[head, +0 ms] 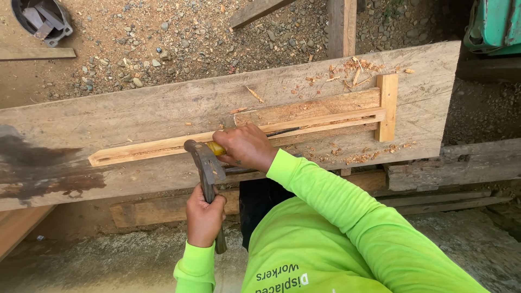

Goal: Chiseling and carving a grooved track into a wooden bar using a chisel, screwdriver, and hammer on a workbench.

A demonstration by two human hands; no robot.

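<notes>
My right hand (244,146) is closed around a chisel with a yellow handle (216,148), held against a long pale wooden strip (141,149). The strip lies along a wide weathered plank (135,111). My left hand (205,217) grips the handle of a dark metal hammer (206,163). The hammer's head sits right beside the chisel's yellow end. The chisel's blade is hidden under my right hand. Both arms wear bright green sleeves.
A short pale crosspiece (388,106) caps the strip's right end, with wood shavings (353,68) scattered around it. A dark stain (32,168) marks the plank's left end. On the gravel beyond stand a bucket of wood offcuts (40,19), a post (342,27) and a green machine (494,24).
</notes>
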